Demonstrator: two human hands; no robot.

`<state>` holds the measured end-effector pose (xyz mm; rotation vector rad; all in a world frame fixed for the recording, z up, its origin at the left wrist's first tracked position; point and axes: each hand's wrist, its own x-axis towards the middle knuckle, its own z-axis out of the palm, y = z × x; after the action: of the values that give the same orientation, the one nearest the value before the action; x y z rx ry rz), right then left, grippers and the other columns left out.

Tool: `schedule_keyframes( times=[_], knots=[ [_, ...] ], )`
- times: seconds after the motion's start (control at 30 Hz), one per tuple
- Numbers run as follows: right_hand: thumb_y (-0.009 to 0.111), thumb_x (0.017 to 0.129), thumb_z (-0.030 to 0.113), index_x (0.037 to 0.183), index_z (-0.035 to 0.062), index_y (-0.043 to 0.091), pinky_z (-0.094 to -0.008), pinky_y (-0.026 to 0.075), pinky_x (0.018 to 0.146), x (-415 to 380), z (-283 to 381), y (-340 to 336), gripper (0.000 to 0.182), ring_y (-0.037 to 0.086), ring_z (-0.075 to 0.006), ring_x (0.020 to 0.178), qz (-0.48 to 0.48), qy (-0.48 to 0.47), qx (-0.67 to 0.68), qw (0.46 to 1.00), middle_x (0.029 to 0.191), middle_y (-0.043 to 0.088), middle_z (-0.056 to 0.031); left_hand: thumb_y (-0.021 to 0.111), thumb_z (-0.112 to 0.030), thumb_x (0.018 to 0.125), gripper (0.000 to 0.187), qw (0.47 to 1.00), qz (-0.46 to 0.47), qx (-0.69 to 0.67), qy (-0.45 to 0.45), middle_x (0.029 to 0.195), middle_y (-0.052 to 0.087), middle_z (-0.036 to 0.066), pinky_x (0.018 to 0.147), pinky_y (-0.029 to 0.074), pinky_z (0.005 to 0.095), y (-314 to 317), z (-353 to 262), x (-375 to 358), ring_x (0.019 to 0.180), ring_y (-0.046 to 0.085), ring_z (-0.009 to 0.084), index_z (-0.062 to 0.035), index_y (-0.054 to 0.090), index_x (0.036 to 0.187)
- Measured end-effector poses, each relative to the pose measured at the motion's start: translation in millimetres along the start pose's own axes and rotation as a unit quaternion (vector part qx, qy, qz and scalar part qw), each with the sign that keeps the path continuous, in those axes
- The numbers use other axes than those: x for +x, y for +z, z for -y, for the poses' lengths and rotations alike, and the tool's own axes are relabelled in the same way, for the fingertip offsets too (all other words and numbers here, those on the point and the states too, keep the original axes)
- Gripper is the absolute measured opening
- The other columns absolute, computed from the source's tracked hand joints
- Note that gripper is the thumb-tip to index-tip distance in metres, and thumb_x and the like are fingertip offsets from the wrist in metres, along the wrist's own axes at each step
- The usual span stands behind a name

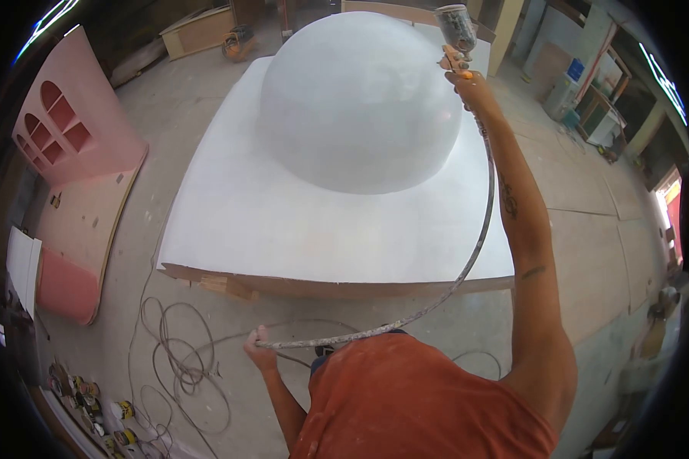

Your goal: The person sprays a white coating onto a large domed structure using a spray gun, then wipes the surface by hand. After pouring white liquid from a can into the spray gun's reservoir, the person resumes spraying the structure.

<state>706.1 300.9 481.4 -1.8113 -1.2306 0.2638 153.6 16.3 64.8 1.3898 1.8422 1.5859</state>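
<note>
My right hand [471, 83] is wrapped round a spray gun [456, 55] with a paint-spattered cup on top, held out at the far right side of a large white dome [360, 99]. The dome sits on a broad white platform [321, 237] with a bare wooden front edge. From the gun a spattered air hose [482, 229] curves down past my right arm and across in front of my body. Low at the left, my left hand [261, 348] is closed round this hose, holding it away from the platform.
Loops of hose [184, 356] lie on the concrete floor at lower left. A pink curved panel with arched niches [76, 115] stands at left. Several cans [88, 394] are at the bottom left. An orange-and-black machine [239, 43] and a wooden box [199, 33] stand behind.
</note>
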Motion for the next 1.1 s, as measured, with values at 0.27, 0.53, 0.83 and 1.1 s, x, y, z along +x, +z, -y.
schedule_keyframes(
  times=[0.27, 0.53, 0.83, 1.1],
  knots=[
    [0.07, 0.094, 0.036, 0.085, 0.0107, 0.057, -0.0215, 0.027, 0.039, -66, 101, 54, 0.029, 0.034, -0.0029, 0.043, 0.145, -0.065, 0.169, 0.973, 0.062, 0.047, 0.0065, 0.068, -0.014, 0.096, 0.033, 0.988, -0.122, 0.096, 0.004, 0.063, 0.046, 0.005, 0.06, 0.039, 0.0381, -40, 42, -4, 0.063, 0.041, 0.0168, 0.005, 0.056, 0.072],
    [0.07, 0.095, 0.035, 0.088, 0.0104, 0.056, -0.0187, 0.024, 0.038, -68, 107, 71, 0.029, 0.033, -0.001, 0.044, 0.186, -0.042, 0.309, 0.932, 0.064, 0.049, 0.0056, 0.071, -0.015, 0.095, 0.027, 0.976, -0.183, 0.017, -0.117, 0.077, 0.056, 0.009, 0.074, 0.045, 0.0384, -58, 77, 4, 0.077, 0.055, 0.0203, 0.0029, 0.062, 0.077],
    [0.071, 0.092, 0.04, 0.098, 0.0018, 0.064, -0.028, 0.04, 0.047, 16, 26, 17, 0.039, 0.048, -0.0107, 0.055, 0.028, 0.004, 0.102, 0.994, 0.071, 0.055, -0.0016, 0.066, -0.011, 0.098, 0.041, 0.999, 0.017, 0.037, 0.01, 0.061, 0.037, 0.0, 0.055, 0.033, 0.035, -42, 2, 37, 0.062, 0.036, 0.0132, 0.0012, 0.043, 0.066],
    [0.067, 0.094, 0.039, 0.098, 0.0014, 0.069, -0.0357, 0.047, 0.054, 129, -29, -4, 0.038, 0.056, -0.0192, 0.062, -0.1, -0.12, -0.143, 0.977, 0.072, 0.06, -0.0052, 0.066, -0.011, 0.097, 0.044, 1.0, 0.019, 0.008, -0.007, 0.062, 0.027, 0.005, 0.053, 0.026, 0.0367, 28, -21, 31, 0.061, 0.028, 0.0122, 0.0011, 0.037, 0.067]
  ],
)
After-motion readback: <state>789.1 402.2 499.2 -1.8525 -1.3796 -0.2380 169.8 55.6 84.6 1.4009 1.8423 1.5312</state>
